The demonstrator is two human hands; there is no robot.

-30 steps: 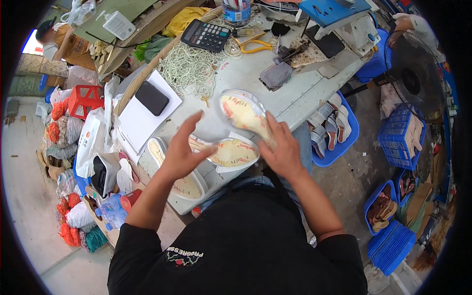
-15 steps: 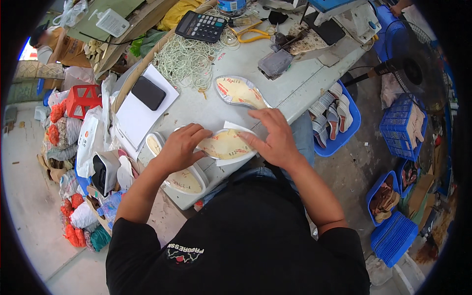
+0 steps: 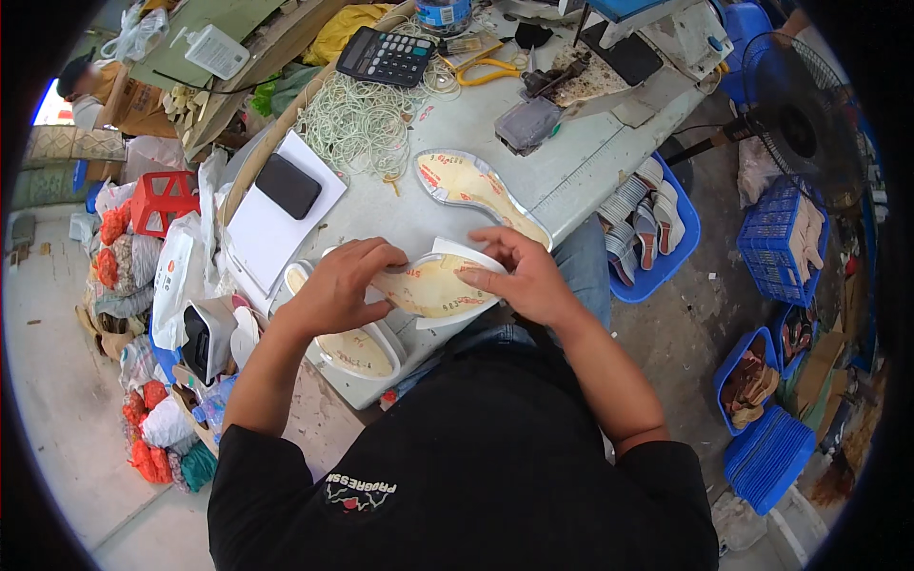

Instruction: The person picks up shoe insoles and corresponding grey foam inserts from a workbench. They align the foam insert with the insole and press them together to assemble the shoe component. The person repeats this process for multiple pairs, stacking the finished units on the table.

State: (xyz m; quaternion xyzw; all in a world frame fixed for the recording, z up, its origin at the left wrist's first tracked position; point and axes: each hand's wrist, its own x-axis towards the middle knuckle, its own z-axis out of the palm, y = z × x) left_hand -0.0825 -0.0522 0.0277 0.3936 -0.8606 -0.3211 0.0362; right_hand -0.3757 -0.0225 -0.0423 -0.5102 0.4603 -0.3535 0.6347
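Note:
Between my hands is a cream shoe insole (image 3: 428, 288) with red print and a white strip of lining showing along its edges. My left hand (image 3: 350, 284) grips its left end, thumb and fingers closing round it. At the other end my right hand (image 3: 522, 276) pinches the insole and its white edge, thumb on top and fingers behind. A second insole (image 3: 466, 179), edged in silver, lies flat on the table just beyond. Near my left forearm rest white-edged insoles (image 3: 360, 354), partly covered by the hand and arm.
On the table (image 3: 562, 186) are a phone (image 3: 288, 186) on white paper, tangled pale cord (image 3: 357, 124), a calculator (image 3: 386, 57) and yellow-handled pliers (image 3: 487, 70). A blue basin (image 3: 657, 271) of insoles stands right of the table, near a black fan (image 3: 804, 124).
My right hand has curled its fingers in closer round the insole's right end. The insole has shifted slightly left and tilted. More of the silver-edged insole's right end shows.

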